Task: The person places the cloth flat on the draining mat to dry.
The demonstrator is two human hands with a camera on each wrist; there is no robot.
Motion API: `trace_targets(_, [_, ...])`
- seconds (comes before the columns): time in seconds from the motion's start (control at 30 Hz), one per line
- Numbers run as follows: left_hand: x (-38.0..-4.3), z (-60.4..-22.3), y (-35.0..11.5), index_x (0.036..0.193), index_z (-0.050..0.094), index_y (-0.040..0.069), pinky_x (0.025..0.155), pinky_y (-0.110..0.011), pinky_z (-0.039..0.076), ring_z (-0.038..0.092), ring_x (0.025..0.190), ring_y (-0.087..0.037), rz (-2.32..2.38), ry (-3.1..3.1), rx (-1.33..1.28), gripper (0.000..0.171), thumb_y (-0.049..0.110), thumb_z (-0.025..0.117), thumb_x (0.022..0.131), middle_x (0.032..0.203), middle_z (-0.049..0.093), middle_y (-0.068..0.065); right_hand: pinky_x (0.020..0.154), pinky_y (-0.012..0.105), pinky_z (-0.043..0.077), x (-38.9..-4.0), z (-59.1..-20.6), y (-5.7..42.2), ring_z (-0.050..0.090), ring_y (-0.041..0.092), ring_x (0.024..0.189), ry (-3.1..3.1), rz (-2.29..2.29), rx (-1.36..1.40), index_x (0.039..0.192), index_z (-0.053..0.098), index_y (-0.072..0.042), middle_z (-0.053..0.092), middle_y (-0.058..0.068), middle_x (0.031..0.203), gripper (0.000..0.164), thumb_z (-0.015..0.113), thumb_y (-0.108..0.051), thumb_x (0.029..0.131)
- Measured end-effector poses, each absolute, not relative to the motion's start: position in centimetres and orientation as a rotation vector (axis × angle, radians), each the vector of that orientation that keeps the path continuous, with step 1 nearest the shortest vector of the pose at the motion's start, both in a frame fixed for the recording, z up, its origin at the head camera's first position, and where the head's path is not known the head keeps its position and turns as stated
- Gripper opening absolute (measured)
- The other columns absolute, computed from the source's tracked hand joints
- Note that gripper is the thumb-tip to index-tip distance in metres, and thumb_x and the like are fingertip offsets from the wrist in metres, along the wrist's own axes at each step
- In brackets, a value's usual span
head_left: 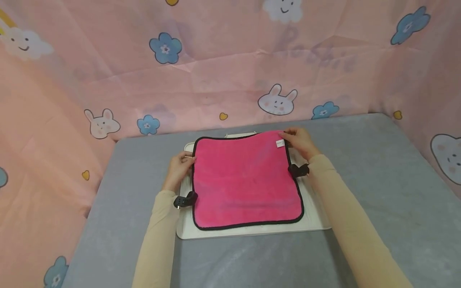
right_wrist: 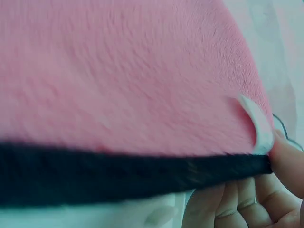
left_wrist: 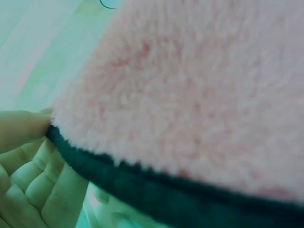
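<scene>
A bright pink plush cloth point(head_left: 245, 180) with black edging is spread over a white tray point(head_left: 317, 212), hiding most of it. My left hand point(head_left: 178, 168) pinches the cloth's left edge near its upper part; in the left wrist view the thumb point(left_wrist: 23, 128) lies on top of the black border point(left_wrist: 118, 175). At the far right corner my right hand point(head_left: 300, 142) pinches the cloth between thumb and fingers, next to a small white label point(head_left: 280, 143). The right wrist view shows that label point(right_wrist: 256, 123) curled beside the thumb point(right_wrist: 287, 161).
The tray lies on a grey-covered table point(head_left: 378, 180). Behind and to the left hangs a pink curtain point(head_left: 216, 80) printed with rabbits, flowers and clouds. Black wrist straps point(head_left: 186, 199) sit on both wrists, close to the cloth's side edges.
</scene>
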State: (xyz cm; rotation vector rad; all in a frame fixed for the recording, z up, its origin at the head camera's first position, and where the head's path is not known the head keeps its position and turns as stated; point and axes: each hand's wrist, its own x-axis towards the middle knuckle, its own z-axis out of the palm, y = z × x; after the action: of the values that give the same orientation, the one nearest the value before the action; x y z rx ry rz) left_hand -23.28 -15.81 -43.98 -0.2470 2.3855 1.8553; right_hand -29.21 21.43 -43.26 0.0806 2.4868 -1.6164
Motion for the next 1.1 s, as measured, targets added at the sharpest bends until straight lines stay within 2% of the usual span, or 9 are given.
trace_targets(0.1, [-23.1,-44.2,-15.8,0.109,0.055,-0.008,0.052,-0.018,0.046,0.055,0.055,-0.005,1.919,2.365,-0.273,0.019,0.003,0.056,0.093,0.078,0.065,-0.004,0.082,0.030,0.049,-29.2,-43.5,21.6,0.056,0.004,0.074,2.473,-1.652,0.124,0.121,0.051,0.011,0.055,0.022,0.114,0.043,0.049,-0.027,0.099])
trace_targets(0.3, [-22.7,-45.2,-15.6,0.108,0.056,-0.008,0.060,-0.019,0.050,0.058,0.064,-0.004,1.832,2.393,-0.345,0.020,0.007,0.056,0.094,0.097,0.067,-0.017,0.076,0.024,0.048,-28.9,-44.2,21.7,0.058,0.011,0.080,2.456,-1.614,0.207,0.125,0.048,0.008,0.055,0.024,0.118,0.043,0.051,-0.024,0.098])
trace_targets(0.43, [-21.9,-44.9,-15.7,0.106,0.057,-0.010,0.061,-0.021,0.052,0.059,0.063,-0.005,1.637,2.412,-0.287,0.027,0.013,0.059,0.092,0.090,0.066,-0.016,0.074,0.024,0.046,-28.4,-44.1,22.0,0.056,0.017,0.083,2.463,-1.494,0.177,0.125,0.049,0.008,0.057,0.021,0.111,0.045,0.057,-0.024,0.094])
trace_targets(0.57, [-20.0,-44.5,-16.4,0.101,0.057,-0.010,0.058,-0.023,0.053,0.058,0.060,-0.008,1.544,2.335,-0.227,0.026,0.013,0.061,0.091,0.077,0.062,-0.007,0.064,0.024,0.046,-27.5,-43.8,22.8,0.053,0.014,0.069,2.444,-1.364,0.060,0.110,0.057,0.008,0.059,0.006,0.078,0.038,0.063,-0.024,0.091])
trace_targets(0.67, [-18.2,-44.4,-16.7,0.096,0.059,-0.006,0.058,-0.023,0.052,0.059,0.060,-0.009,1.510,2.299,-0.229,0.023,0.015,0.064,0.089,0.072,0.060,-0.002,0.060,0.025,0.048,-26.5,-43.6,23.3,0.053,0.013,0.061,2.364,-1.331,-0.016,0.096,0.062,0.005,0.056,0.000,0.063,0.030,0.065,-0.024,0.090])
trace_targets(0.8, [-16.3,-44.6,-16.6,0.094,0.059,-0.004,0.060,-0.024,0.053,0.063,0.059,-0.010,1.487,2.285,-0.200,0.021,0.015,0.065,0.088,0.067,0.063,-0.001,0.059,0.025,0.048,-24.9,-43.4,23.8,0.054,0.013,0.060,2.307,-1.280,-0.078,0.079,0.063,-0.002,0.055,0.001,0.061,0.025,0.065,-0.025,0.090])
trace_targets(0.9, [-15.0,-44.5,-16.5,0.091,0.057,-0.004,0.058,-0.025,0.053,0.062,0.058,-0.010,1.503,2.284,-0.190,0.018,0.011,0.065,0.088,0.062,0.062,-0.001,0.058,0.025,0.046,-23.5,-43.3,23.8,0.051,0.013,0.058,2.283,-1.224,-0.104,0.070,0.059,-0.007,0.053,0.002,0.059,0.029,0.065,-0.026,0.090])
trace_targets(1.03, [-13.8,-44.4,-16.4,0.088,0.055,-0.003,0.054,-0.024,0.052,0.058,0.054,-0.009,1.510,2.298,-0.201,0.015,0.007,0.065,0.086,0.057,0.056,0.002,0.055,0.026,0.043,-21.6,-43.4,23.9,0.050,0.013,0.055,2.270,-1.172,-0.100,0.064,0.053,-0.009,0.051,0.001,0.056,0.033,0.067,-0.028,0.088])
trace_targets(1.1, [-13.3,-44.5,-16.1,0.090,0.055,-0.003,0.054,-0.024,0.051,0.058,0.053,-0.009,1.510,2.296,-0.201,0.015,0.007,0.066,0.086,0.059,0.058,0.001,0.055,0.026,0.043,-20.5,-43.3,24.0,0.051,0.013,0.054,2.275,-1.150,-0.109,0.065,0.053,-0.008,0.051,0.000,0.055,0.034,0.068,-0.028,0.087])
